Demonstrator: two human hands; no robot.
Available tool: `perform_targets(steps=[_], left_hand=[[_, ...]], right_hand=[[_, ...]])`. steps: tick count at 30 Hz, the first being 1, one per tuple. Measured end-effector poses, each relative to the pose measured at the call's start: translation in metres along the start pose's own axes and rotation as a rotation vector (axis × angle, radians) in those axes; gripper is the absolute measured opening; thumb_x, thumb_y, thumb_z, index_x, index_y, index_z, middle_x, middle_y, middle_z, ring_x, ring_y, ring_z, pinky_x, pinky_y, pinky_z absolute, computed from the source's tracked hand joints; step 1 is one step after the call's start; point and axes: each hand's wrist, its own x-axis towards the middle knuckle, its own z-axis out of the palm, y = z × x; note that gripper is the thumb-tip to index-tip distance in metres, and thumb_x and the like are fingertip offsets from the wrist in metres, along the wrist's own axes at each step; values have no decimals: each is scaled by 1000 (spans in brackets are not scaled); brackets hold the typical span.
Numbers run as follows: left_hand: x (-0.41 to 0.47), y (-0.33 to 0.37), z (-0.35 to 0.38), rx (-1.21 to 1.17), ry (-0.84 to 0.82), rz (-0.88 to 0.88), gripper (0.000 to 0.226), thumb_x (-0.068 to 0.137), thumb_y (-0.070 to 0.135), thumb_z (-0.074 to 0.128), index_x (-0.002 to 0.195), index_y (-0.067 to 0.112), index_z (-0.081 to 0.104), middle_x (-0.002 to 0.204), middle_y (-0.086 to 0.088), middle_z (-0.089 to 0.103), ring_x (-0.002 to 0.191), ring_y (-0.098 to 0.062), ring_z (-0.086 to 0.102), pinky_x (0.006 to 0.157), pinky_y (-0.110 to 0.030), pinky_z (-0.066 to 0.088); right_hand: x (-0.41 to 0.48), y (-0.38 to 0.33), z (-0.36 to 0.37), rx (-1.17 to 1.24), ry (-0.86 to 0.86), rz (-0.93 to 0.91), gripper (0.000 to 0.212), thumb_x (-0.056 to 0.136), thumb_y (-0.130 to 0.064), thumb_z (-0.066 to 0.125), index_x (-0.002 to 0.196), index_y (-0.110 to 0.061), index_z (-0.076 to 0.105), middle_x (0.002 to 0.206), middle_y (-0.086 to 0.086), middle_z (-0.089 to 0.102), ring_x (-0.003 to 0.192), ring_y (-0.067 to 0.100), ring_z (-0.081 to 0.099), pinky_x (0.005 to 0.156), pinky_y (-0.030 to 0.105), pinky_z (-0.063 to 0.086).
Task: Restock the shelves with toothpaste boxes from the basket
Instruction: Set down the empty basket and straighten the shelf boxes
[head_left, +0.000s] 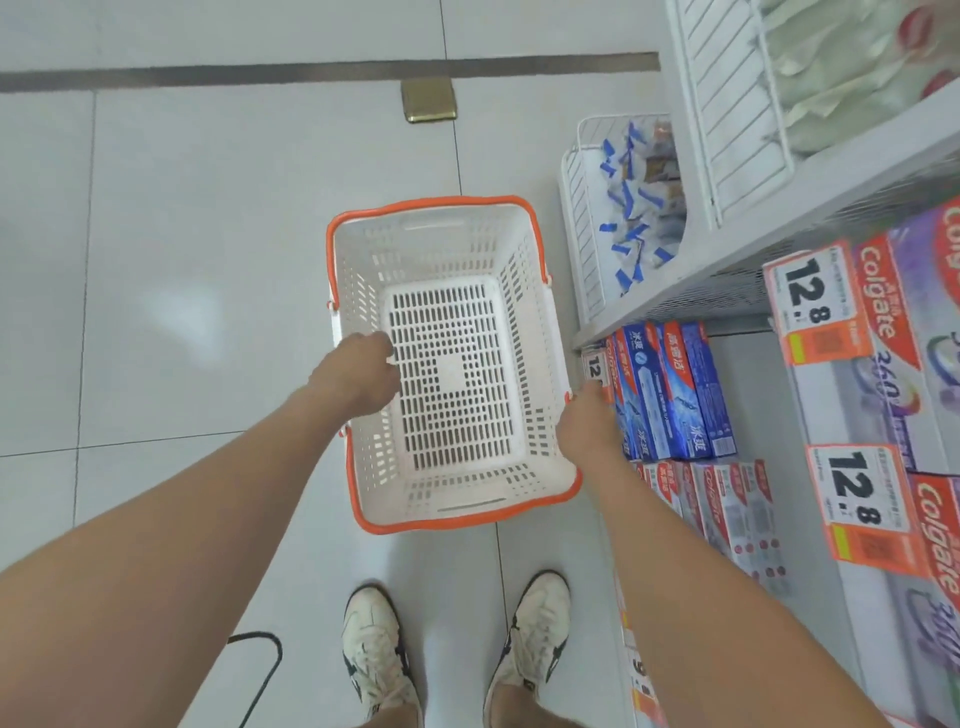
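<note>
- A pale tiled floor (208, 249) fills the scene, with a dark strip (311, 75) across its far side and a brass plate (429, 102) set in it.
- The left hand (358, 376) curls its fingers over the left rim of the basket and grips it.
- The white basket (363, 260) with an orange rim sits mid-floor, its long axis near to far and its slotted bottom in full sight.
- The right hand (587, 423) is at the basket's right rim, its fingers hidden; I cannot tell whether it holds anything.
- Blue toothpaste boxes (675, 395) stand on edge on the low right shelf (753, 374), their long sides running near to far.
- Farther off, a wire bin (582, 208) holds blue-and-white packets (636, 208).
- Orange price tags (815, 306) read 12.8.
</note>
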Motion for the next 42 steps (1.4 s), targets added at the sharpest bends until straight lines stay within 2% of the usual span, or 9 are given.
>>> perform_targets(steps=[5, 14, 22, 25, 28, 34, 36, 39, 42], left_hand=[[-24, 28, -10, 59, -89, 85, 40, 98, 20, 45, 133, 20, 63, 135, -10, 66, 115, -31, 65, 97, -46, 56], [-101, 167, -127, 135, -21, 438, 32, 99, 17, 50, 121, 17, 72, 119, -5, 74, 109, -28, 67, 93, -38, 55], [-222, 288, -222, 215, -120, 791, 42, 80, 45, 34, 89, 22, 68, 86, 1, 73, 82, -28, 66, 78, -44, 57], [-239, 316, -229, 279, -139, 932, 34, 82, 37, 39, 93, 20, 67, 89, -2, 70, 82, -30, 64, 77, -45, 56], [-233, 337, -228, 272, -107, 1047, 29, 89, 23, 50, 108, 16, 70, 104, -11, 68, 99, -33, 64, 88, -44, 53], [-203, 359, -191, 63, -115, 1040, 46, 94, 10, 51, 139, 3, 57, 132, -24, 58, 128, -38, 52, 101, -30, 36], [-187, 363, -171, -94, -113, 960, 50, 96, 2, 55, 145, -1, 49, 140, -21, 55, 135, -34, 48, 99, -17, 33], [-156, 365, -141, -260, -40, 938, 52, 94, 10, 55, 145, 5, 48, 143, -7, 56, 133, -25, 53, 112, -34, 43], [-143, 366, -123, -349, -34, 947, 53, 92, -2, 48, 144, 7, 45, 139, 7, 51, 125, -11, 50, 107, -26, 40]], right_hand=[[-26, -10, -25, 104, -105, -184, 47, 101, -3, 48, 147, -12, 46, 143, 11, 49, 122, 23, 54, 107, 37, 46], [-139, -44, -151, 221, 37, -198, 38, 99, -15, 49, 133, -20, 64, 123, 8, 70, 110, 30, 66, 91, 41, 56], [-254, -54, -277, 439, 304, -108, 33, 100, -14, 53, 130, -15, 68, 113, 7, 75, 108, 26, 68, 90, 34, 51], [-278, -50, -284, 507, 484, -45, 33, 104, -20, 47, 127, -14, 69, 118, 5, 73, 110, 23, 66, 88, 29, 45], [-282, -41, -276, 441, 673, 21, 33, 103, -20, 43, 125, -12, 68, 113, 10, 71, 106, 30, 65, 91, 41, 51], [-263, -11, -239, 235, 1049, 191, 23, 99, -9, 57, 118, -9, 69, 108, 13, 69, 102, 36, 63, 92, 46, 53], [-250, 4, -223, 165, 1166, 301, 25, 96, -8, 64, 120, -8, 70, 117, 13, 68, 108, 38, 62, 96, 46, 48], [-232, 18, -211, -33, 1295, 307, 34, 96, -9, 65, 130, -8, 67, 135, 13, 62, 121, 34, 56, 104, 46, 38], [-214, 29, -215, -124, 1381, 274, 41, 97, -11, 64, 137, -9, 63, 142, 13, 60, 126, 30, 51, 111, 48, 35]])
